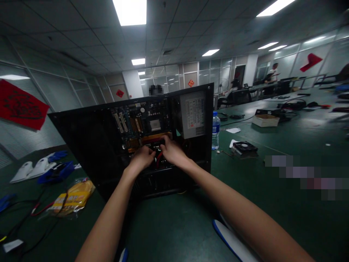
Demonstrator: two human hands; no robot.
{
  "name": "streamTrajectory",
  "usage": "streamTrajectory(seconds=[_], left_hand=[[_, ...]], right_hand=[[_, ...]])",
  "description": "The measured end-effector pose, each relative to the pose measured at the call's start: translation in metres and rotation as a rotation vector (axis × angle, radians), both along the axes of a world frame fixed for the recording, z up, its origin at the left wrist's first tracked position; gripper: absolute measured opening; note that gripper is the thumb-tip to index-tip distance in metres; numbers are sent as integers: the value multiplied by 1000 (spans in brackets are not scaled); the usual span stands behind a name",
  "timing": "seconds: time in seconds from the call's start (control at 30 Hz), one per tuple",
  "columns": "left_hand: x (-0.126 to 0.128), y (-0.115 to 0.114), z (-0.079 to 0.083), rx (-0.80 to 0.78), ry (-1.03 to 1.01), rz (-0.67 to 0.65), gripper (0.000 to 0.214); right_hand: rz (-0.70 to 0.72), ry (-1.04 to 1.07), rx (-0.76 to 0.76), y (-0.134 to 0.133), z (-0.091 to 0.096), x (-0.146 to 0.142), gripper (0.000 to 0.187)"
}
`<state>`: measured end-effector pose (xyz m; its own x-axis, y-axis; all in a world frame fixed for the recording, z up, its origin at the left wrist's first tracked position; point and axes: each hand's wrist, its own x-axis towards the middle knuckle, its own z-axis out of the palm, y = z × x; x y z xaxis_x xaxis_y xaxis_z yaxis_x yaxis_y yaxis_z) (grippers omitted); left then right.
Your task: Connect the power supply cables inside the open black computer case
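Observation:
An open black computer case (79, 145) stands upright on the green table in front of me, its inside facing me. The motherboard (148, 113) with its slots and a square silver processor shows at the back, and a silver power supply (193, 116) fills the upper right corner. Both my hands reach into the lower middle of the case. My left hand (142, 157) is closed, fingertips pinched beside a red cable (159, 159). My right hand (172, 148) has its fingers curled in by the same cable, just below the yellow memory slots. What the fingertips grip is too dark and small to make out.
Right of the case stand a water bottle (215, 131), a black fan (244, 147) and a small open box (265, 120). On the left lie a yellow plastic packet (73, 198), a blue tray (56, 173) and loose cables (35, 209). People are in the background.

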<state>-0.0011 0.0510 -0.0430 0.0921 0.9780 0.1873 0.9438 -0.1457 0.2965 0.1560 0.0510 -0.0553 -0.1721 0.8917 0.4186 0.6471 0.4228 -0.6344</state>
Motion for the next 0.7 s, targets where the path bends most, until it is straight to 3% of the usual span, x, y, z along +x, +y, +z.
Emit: streamTrajectory(seconds=[0.53, 0.7], left_hand=[[6, -4, 1, -14, 76, 74, 35], [12, -10, 0, 117, 228, 59, 37]], right_hand=[[12, -51, -32, -4, 3, 1, 37], [15, -40, -18, -2, 0, 0, 36]])
